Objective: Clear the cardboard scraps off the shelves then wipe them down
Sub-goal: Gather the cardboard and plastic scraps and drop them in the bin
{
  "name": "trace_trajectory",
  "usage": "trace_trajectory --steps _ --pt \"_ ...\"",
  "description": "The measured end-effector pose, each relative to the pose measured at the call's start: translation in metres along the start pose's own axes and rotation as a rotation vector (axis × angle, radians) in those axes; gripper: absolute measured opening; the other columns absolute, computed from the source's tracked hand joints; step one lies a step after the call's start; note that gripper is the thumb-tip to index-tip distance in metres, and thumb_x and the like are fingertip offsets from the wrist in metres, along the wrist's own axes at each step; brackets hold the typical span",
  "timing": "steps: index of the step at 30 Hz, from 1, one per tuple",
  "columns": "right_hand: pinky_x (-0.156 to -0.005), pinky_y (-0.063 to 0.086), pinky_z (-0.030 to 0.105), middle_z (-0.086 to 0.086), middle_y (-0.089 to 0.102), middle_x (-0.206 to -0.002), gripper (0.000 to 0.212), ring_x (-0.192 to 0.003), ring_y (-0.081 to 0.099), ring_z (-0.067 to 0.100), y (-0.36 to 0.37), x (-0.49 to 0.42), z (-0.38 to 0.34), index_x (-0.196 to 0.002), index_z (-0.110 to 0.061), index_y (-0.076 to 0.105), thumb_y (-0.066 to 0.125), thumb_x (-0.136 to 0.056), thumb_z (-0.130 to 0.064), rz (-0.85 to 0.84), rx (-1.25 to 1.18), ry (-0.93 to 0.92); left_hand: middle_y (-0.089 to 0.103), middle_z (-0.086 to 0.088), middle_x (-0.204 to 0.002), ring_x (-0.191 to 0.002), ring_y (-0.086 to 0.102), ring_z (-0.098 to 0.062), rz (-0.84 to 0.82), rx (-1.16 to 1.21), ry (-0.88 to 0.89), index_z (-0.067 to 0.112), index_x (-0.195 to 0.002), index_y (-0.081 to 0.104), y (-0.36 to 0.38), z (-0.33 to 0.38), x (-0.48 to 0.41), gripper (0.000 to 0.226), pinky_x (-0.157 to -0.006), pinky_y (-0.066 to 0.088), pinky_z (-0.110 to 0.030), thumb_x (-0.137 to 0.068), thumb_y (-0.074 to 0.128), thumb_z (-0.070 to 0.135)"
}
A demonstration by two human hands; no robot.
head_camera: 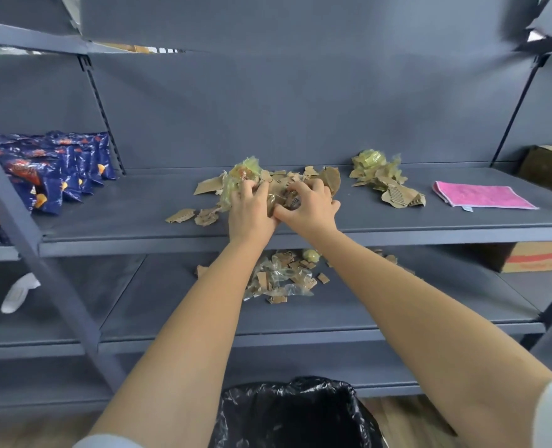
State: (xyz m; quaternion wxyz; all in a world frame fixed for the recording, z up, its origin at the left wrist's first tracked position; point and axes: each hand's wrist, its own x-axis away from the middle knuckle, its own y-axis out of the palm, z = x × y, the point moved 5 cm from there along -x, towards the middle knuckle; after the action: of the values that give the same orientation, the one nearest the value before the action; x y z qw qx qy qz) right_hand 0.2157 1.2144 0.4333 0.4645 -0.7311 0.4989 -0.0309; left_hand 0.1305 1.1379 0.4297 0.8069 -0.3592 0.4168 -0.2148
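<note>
Head view: my left hand and right hand both curl round the scraps mid-shelf, bunching them together. Clearing is under way, I judge. Next I should lift the bundle without shedding bits into the bin below. The cloth waits.
</note>
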Motion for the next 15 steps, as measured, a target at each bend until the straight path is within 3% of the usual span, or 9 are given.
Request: trace_trajectory --steps 15 --pt "-0.101 0.024 0.040 0.003 0.044 -0.128 0.049 -0.125 0.036 0.022 -0.019 0.070 0.036 -0.122 -0.024 0.056 0.063 -0.078 -0.044 -0.047 -0.041 -0.001 0.037 -0.007 -0.136 -0.127 0.034 -0.028 -0.037 -0.038 -0.068 0.017 -0.140 0.038 0.008 0.031 0.079 0.062 -0.092 0.046 -0.037 -0.083 0.065 0.016"
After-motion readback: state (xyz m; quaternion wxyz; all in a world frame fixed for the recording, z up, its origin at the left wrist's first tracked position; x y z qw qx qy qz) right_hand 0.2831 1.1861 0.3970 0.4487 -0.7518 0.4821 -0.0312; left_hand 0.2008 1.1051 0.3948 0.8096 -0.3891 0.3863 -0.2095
